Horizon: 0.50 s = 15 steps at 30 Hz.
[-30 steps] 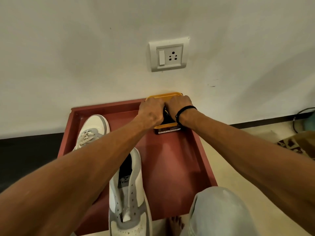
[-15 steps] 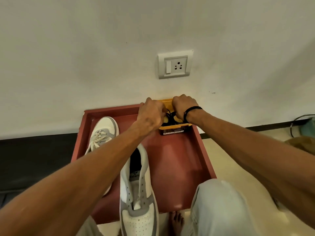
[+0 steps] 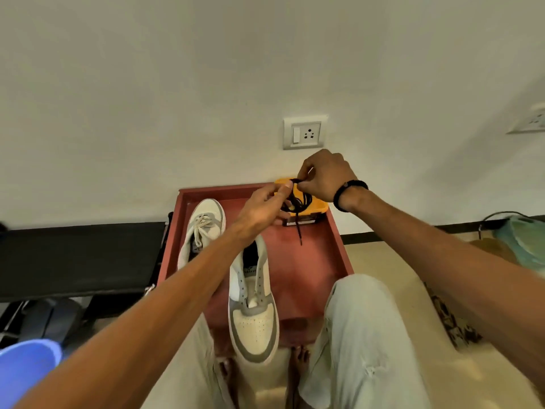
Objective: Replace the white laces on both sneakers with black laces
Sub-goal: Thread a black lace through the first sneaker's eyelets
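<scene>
**Untangling the black laces before they go anywhere near a shoe**

Pulling a bundle of black laces [image 3: 298, 202] up out of the little yellow box [image 3: 320, 205] at the far end of the red tray [image 3: 312, 261], right against the wall. The right hand [image 3: 326, 175] has thumb and fingertips pinched on the top of the bundle, and the left hand [image 3: 264, 209] is pinching the strands just below and to the side. One loose end hangs straight down past the box front, over the tray floor.

Handling-wise I'd say this stuff is about as light and floppy as it gets. No stiffness at all except the tips, so it droops and loops on itself, and a coiled bundle like this will probably knot if you just yank. Best bet looks like grabbing it near one tip and letting the rest fall free, then running it through the fingers to straighten it out. The dangling end is the obvious place to take hold next.

On the tray, the near sneaker [image 3: 253, 302] sits toe toward the person with its eyelets bare, so it looks ready for lacing. The far sneaker [image 3: 203, 228] on the left still has its white laces [image 3: 203, 224] in, so that one's not started yet.
</scene>
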Each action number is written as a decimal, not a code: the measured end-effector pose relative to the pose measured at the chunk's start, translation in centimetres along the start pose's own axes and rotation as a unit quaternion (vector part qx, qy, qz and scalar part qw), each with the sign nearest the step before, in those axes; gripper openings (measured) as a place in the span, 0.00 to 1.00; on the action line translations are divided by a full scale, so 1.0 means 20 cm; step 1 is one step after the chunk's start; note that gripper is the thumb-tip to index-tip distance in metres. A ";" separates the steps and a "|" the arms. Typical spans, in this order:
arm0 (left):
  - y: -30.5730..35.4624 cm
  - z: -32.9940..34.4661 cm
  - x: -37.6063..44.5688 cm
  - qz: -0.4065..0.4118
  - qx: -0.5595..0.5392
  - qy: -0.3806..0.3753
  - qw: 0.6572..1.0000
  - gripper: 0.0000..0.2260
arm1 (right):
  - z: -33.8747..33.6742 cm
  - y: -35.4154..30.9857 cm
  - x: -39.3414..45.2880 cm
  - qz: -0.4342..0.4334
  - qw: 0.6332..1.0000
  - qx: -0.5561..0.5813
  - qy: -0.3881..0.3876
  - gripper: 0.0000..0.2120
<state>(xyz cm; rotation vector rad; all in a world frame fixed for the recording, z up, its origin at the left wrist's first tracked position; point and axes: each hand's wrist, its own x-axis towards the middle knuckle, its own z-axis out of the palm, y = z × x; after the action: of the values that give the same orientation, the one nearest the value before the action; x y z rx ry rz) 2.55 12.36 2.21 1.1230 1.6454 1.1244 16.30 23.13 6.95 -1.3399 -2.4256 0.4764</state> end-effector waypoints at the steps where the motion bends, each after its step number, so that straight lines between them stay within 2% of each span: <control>1: -0.01 0.02 -0.06 0.003 -0.023 0.000 1.000 0.17 | 0.02 -0.01 -0.07 0.009 1.000 0.026 0.000 0.03; 5: -0.16 0.04 -0.24 0.038 -0.013 0.049 0.998 0.09 | 0.16 -0.02 -0.35 0.035 0.991 0.126 -0.019 0.08; 10: -0.35 -0.01 -0.43 0.028 0.085 0.061 0.994 0.11 | 0.38 0.05 -0.59 0.068 0.963 0.260 -0.038 0.08; 15: -0.43 -0.02 -0.56 0.030 0.075 0.070 0.994 0.10 | 0.44 0.06 -0.61 0.062 0.957 0.282 -0.016 0.03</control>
<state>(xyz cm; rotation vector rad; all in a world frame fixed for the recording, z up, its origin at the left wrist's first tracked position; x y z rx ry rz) 3.25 -0.15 -4.41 1.2192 1.8405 1.1571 19.46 12.11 -2.93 -1.2249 -2.0005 1.1287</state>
